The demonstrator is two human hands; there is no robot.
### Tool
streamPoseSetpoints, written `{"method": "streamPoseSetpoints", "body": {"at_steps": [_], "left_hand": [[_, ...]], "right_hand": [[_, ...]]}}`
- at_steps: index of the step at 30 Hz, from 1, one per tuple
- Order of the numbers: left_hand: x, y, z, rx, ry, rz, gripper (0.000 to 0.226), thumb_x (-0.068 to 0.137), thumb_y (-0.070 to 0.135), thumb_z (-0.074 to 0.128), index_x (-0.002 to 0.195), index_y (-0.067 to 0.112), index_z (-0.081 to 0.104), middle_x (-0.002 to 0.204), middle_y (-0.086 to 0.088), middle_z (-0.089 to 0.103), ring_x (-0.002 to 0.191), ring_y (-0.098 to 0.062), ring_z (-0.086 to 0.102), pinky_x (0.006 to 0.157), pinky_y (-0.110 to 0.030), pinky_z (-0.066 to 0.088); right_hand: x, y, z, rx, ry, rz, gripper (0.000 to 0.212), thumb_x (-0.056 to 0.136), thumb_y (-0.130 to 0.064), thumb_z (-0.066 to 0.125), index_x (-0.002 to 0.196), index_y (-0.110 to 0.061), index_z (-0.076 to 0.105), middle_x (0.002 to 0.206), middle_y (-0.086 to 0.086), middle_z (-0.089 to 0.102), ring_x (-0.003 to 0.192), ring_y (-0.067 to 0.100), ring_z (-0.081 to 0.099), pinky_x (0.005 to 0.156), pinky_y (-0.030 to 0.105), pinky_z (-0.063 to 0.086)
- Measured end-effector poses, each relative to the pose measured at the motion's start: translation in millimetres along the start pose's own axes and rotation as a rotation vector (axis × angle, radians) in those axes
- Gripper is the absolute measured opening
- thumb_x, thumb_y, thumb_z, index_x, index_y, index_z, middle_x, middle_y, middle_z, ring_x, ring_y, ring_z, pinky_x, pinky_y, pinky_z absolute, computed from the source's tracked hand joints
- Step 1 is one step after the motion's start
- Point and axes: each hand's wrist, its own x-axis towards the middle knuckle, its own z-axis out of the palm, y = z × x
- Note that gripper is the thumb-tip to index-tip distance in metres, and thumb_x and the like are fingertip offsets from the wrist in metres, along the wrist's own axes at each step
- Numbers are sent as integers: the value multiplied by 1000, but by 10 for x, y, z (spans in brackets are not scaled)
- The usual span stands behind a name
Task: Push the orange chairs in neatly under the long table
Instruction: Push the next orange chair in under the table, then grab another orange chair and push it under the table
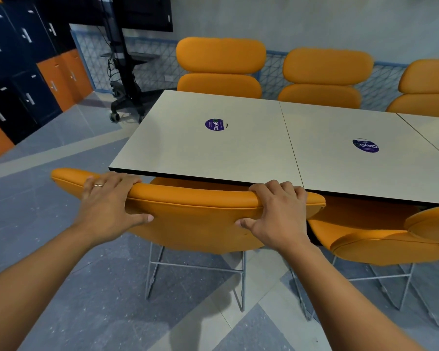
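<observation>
grey tiled floor [61, 138] and dark lockers [23, 59] framed the long table [238, 148] as you stood behind the nearest orange chair [200, 221]. your left hand [109, 201] and right hand [276, 211] gripped its top cushion, fingers curled over the front and thumbs pressed against the back. its seat was already under the table edge, so little travel seemed left. the neighbouring chair [365, 239] crowded your right and looked askew. three chairs [221, 67] opposite looked tucked in, with open floor on your left.
</observation>
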Motion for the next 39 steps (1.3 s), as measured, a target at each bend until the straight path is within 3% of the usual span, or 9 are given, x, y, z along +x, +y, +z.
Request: {"method": "streamPoseSetpoints", "body": {"at_steps": [4,8,13,17,20,24,28,39], "left_hand": [[-42,47,-16,-45,4,-3,87,67,66,72,139,25,44,144,-5,46,138,-29,32,115,-56,11],[-46,-21,-123,-125,-27,16,84,63,78,54,135,36,46,141,2,49,134,-24,39,113,-58,23],[-50,-252,-346,-288,-30,37,62,61,85,45,113,52,48,114,21,55,113,-13,52,100,-54,42],[-70,-686,-508,-339,-1,9,61,63,82,48,113,47,55,114,22,57,113,-12,53,100,-54,43],[-161,-1147,-641,-359,28,-32,56,67,81,55,111,46,56,122,9,62,117,-18,53,100,-55,42],[-322,-1810,-767,-392,10,-89,52,71,66,60,116,38,59,125,7,60,118,-17,53,102,-53,41],[-457,-2414,-861,-417,-5,-123,45,77,50,70,117,30,62,124,6,60,115,-15,54,99,-38,43],[-352,-3471,-1148,-443,-59,-107,37,79,45,71,112,35,58,117,10,57,104,-5,48,87,-24,36]], "right_hand": [[13,10,-55,8,-50,4,83,66,-86,54,131,-35,58,122,-4,62,115,25,51,104,47,28],[35,-79,-160,71,-151,-3,91,66,-94,30,137,-40,52,133,-8,58,124,21,47,110,47,26],[162,-480,-296,245,-203,-58,54,88,-68,57,131,-37,59,130,-11,61,120,14,51,106,42,37],[258,-1017,-326,393,-189,-79,40,92,-55,63,126,-34,63,118,-14,66,110,10,58,96,39,50],[328,-1508,-283,434,-179,-109,35,92,-50,64,124,-34,65,112,-16,67,103,8,59,90,36,53],[441,-2211,-188,448,-168,-136,29,93,-45,65,120,-33,67,106,-17,67,100,6,59,85,33,53],[588,-2857,-72,472,-144,-127,29,93,-43,66,120,-32,68,106,-18,67,100,5,60,81,28,52],[1075,-3908,156,433,-167,-149,33,92,-47,66,123,-36,64,113,-17,68,99,8,62,85,36,57]]}}
